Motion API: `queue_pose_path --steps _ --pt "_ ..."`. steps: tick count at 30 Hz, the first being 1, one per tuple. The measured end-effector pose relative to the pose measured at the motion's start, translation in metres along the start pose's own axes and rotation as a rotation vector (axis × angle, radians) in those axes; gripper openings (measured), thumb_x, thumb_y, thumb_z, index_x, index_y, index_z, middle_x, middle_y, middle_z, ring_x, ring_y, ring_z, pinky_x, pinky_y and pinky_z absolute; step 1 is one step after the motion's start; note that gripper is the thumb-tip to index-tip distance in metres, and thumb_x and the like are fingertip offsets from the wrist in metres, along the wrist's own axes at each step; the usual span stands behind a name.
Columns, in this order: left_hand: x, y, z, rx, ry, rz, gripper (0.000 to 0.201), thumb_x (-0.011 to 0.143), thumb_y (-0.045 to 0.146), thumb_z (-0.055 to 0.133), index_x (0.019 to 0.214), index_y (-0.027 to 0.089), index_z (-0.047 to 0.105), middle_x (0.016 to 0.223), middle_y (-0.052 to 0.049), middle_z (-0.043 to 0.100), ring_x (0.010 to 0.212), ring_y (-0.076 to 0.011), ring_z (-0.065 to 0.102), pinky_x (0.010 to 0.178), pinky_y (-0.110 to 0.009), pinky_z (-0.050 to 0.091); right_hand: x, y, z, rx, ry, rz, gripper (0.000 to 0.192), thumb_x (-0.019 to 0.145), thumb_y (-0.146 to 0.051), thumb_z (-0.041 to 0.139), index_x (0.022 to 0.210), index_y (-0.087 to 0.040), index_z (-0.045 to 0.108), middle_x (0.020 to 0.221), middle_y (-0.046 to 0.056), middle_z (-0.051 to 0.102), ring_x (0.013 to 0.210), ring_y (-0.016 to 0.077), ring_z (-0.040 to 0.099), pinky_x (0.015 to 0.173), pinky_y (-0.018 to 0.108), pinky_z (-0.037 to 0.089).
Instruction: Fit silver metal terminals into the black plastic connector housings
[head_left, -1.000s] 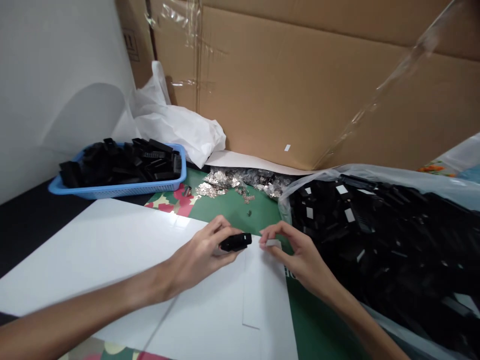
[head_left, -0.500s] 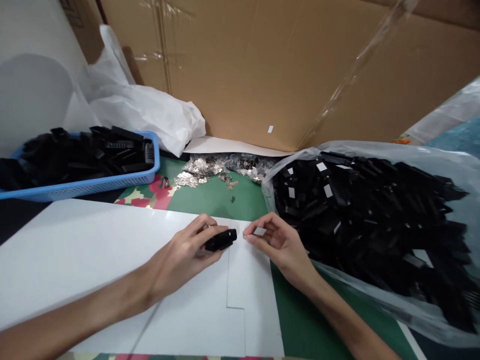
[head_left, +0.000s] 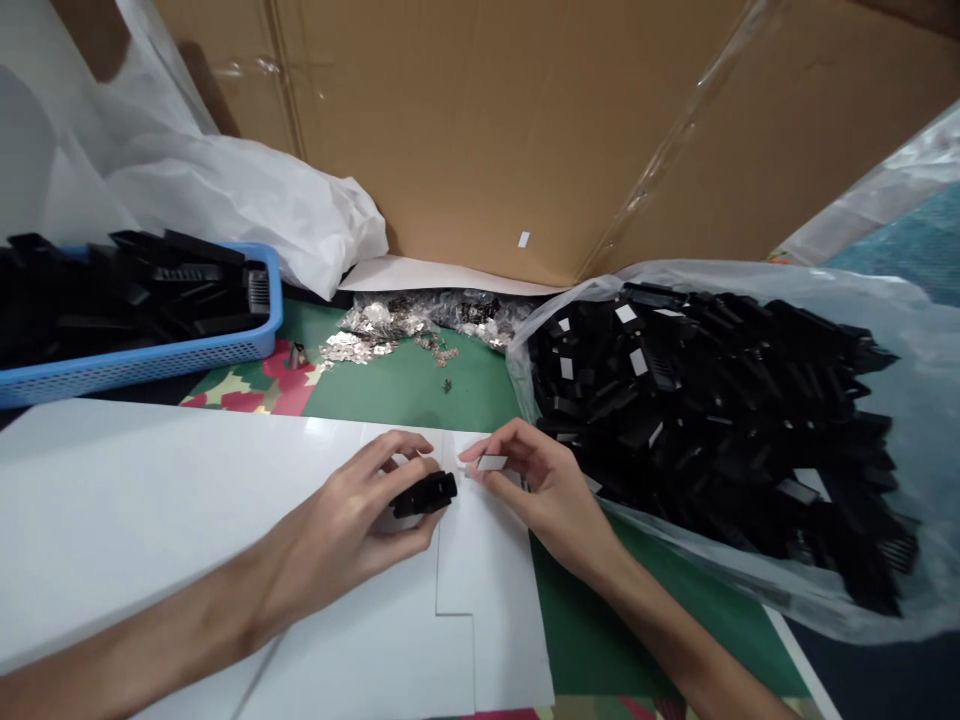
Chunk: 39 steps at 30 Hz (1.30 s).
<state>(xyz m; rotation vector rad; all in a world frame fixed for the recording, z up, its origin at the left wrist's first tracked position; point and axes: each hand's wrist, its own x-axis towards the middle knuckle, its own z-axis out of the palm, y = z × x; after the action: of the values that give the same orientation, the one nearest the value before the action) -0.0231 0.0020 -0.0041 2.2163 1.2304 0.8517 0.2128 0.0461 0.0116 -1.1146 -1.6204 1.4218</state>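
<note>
Black plastic part (head_left: 424, 494): centre frame, pinched in left hand (head_left: 352, 525), end turned rightward to meet the strip. White adhesive strip (head_left: 491, 463): pinched at right hand (head_left: 536, 480) fingertips, just beside the part. White sheet (head_left: 187, 500) beneath, on the desk. Bag of black parts (head_left: 720, 420), right; blue basket (head_left: 150, 355), upper left.

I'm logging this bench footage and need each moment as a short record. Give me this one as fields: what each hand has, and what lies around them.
left hand: grips a small black plastic part over the white sheet
right hand: pinches a small white strip beside that part
right of hands: clear bag of black parts
far left: blue basket holding black parts
behind hands: pile of small metal pieces on green mat
backdrop: cardboard box, white plastic bag
</note>
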Motion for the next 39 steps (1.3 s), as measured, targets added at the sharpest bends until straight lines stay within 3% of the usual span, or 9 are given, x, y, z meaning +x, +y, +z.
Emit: queue_pose_path --steps 3,7,14,19,24,30,34,39 --pt "0.000 0.000 0.001 0.017 -0.007 0.027 0.030 0.098 0.022 0.063 0.126 0.029 0.057 0.126 -0.005 0.062 0.108 -0.0189 0.069 0.091 -0.029 0.058 -0.001 0.000 -0.001 0.057 -0.010 0.051 0.029 0.084 -0.034 0.082 0.091 -0.025 0.054 0.108 0.005 0.076 0.095 0.0203 0.073 0.086 0.035 0.059" --pt "0.001 0.000 0.001 0.035 -0.039 0.062 0.031 0.098 0.017 0.062 0.126 0.028 0.056 0.121 -0.004 0.066 0.108 -0.0189 0.069 0.092 -0.029 0.057 0.000 0.002 -0.001 0.048 -0.038 0.131 0.043 0.078 -0.038 0.087 0.093 -0.025 0.049 0.108 0.005 0.075 0.082 0.0174 0.073 0.076 0.033 0.061" --pt "-0.001 -0.003 0.000 0.102 -0.090 0.192 0.043 0.099 0.017 0.059 0.140 0.025 0.052 0.126 -0.008 0.070 0.115 -0.0238 0.069 0.097 -0.034 0.059 0.001 -0.001 -0.003 -0.024 -0.057 0.133 0.044 0.078 -0.030 0.085 0.097 -0.026 0.045 0.101 0.003 0.073 0.078 0.0167 0.072 0.073 0.033 0.060" --pt "-0.003 -0.005 0.003 0.096 -0.052 0.276 0.044 0.106 0.023 0.052 0.150 0.025 0.047 0.127 -0.008 0.073 0.117 -0.0228 0.071 0.097 -0.033 0.062 -0.002 -0.006 -0.001 -0.016 -0.043 0.141 0.043 0.080 -0.030 0.085 0.096 -0.025 0.046 0.098 0.003 0.073 0.080 0.0166 0.072 0.074 0.032 0.059" --pt "-0.008 -0.009 0.003 -0.011 0.017 0.255 0.044 0.106 0.019 0.051 0.150 0.021 0.049 0.129 -0.009 0.073 0.116 -0.0196 0.071 0.098 -0.028 0.061 -0.003 -0.007 0.000 0.163 -0.010 0.183 0.050 0.071 -0.030 0.094 0.093 -0.023 0.050 0.094 0.001 0.073 0.082 0.0150 0.071 0.075 0.027 0.057" --pt "-0.013 -0.001 -0.005 -0.094 0.059 0.322 0.056 0.099 0.005 0.057 0.152 0.019 0.049 0.131 -0.012 0.073 0.117 -0.0222 0.072 0.095 -0.031 0.063 -0.003 -0.006 0.001 0.499 -0.109 0.249 0.057 0.063 -0.023 0.099 0.092 -0.022 0.050 0.092 -0.001 0.076 0.074 0.0105 0.071 0.076 0.025 0.058" --pt "-0.014 0.002 -0.005 -0.119 0.095 0.336 0.062 0.095 0.000 0.060 0.154 0.017 0.047 0.128 -0.012 0.075 0.115 -0.0226 0.072 0.092 -0.031 0.064 -0.004 -0.005 0.007 0.537 -0.111 0.237 0.051 0.066 -0.024 0.098 0.088 -0.021 0.051 0.090 0.001 0.076 0.074 0.0126 0.073 0.073 0.026 0.058" --pt "-0.004 -0.006 -0.005 -0.071 0.080 0.330 0.055 0.095 0.001 0.059 0.147 0.015 0.053 0.124 -0.013 0.075 0.109 -0.0208 0.073 0.089 -0.028 0.063 -0.002 -0.003 0.005 0.493 -0.121 0.253 0.044 0.073 -0.030 0.094 0.088 -0.021 0.054 0.084 0.001 0.076 0.072 0.0137 0.074 0.076 0.026 0.057"
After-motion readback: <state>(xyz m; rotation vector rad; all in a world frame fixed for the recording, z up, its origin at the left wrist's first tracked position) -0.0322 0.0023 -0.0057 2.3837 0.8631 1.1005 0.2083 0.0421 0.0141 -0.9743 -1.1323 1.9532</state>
